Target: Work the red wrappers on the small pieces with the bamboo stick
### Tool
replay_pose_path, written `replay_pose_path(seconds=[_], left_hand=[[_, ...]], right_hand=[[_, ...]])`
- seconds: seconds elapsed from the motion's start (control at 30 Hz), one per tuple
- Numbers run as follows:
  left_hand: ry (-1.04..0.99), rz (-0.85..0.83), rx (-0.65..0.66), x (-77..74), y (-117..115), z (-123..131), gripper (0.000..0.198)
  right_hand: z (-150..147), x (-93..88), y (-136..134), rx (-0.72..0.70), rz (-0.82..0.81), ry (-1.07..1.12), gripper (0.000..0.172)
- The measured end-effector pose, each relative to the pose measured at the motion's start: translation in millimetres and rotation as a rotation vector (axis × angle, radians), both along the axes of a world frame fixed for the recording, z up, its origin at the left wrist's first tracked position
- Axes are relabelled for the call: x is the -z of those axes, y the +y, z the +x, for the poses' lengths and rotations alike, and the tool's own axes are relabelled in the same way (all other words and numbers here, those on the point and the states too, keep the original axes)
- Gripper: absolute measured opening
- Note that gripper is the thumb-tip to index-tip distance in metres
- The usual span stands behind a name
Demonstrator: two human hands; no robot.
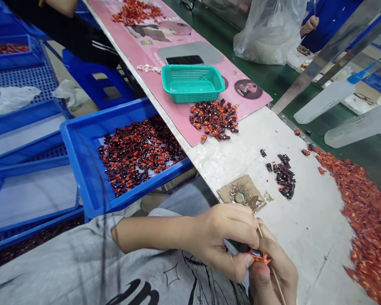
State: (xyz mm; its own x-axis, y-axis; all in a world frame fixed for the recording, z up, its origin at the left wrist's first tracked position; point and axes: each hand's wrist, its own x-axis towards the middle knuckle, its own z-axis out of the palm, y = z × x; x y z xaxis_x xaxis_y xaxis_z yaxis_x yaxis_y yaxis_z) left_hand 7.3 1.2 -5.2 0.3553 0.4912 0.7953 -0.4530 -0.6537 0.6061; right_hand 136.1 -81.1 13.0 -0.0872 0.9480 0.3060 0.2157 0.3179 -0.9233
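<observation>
My left hand [224,237] and right hand [273,271] close in a narrow pinch on a small orange-wrapped piece [259,255], a thin wooden stick [278,290] running past them, with the worktop's edge [206,178] and a blue crate [127,201] ahead-left of my hands and a red-orange heap [365,220] to their right.

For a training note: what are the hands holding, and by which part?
The left hand and right hand pinch a small orange-wrapped item by its edges with fingertips; the right hand also holds a thin wooden stick midway.
</observation>
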Motion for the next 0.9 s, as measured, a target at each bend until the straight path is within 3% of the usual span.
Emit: replay_pose_path(seconds=[0.23, 0.37, 0.43, 0.5, 0.67, 0.77, 0.9], left_hand=[[0.029, -0.072, 0.06, -0.6, -1, 0, 0.015], [0.163, -0.313, 0.097, 4.0, -4, -4, 0.019], [0.303, -0.424, 0.067, 6.9, 3, -8, 0.022], [0.489, -0.405, -0.077, 8.8, 22, -12, 0.023], [1.051, -0.074, -0.771, 7.1, 104, -18, 0.021], [1.328, -0.036, -0.877, 3.7, 140, -16, 0.023], [1.331, 0.1, -0.824, 1.4, 157, 5, 0.035]], right_hand=[[-3, -3.4, 1, 0.043, -0.001, -0.052, 0.035], [1, 6.7, 6, 0.089, 0.003, -0.144, 0.033], [6, 13.3, 8, 0.186, 0.051, -0.269, 0.033], [11, 19.5, 10, 0.337, 0.079, -0.385, 0.033], [24, 37.5, 9, 0.879, -0.073, -0.354, 0.044], [31, 50.5, 10, 0.96, -0.084, -0.333, 0.05], [35, 61.7, 13, 0.93, -0.085, -0.334, 0.05]])
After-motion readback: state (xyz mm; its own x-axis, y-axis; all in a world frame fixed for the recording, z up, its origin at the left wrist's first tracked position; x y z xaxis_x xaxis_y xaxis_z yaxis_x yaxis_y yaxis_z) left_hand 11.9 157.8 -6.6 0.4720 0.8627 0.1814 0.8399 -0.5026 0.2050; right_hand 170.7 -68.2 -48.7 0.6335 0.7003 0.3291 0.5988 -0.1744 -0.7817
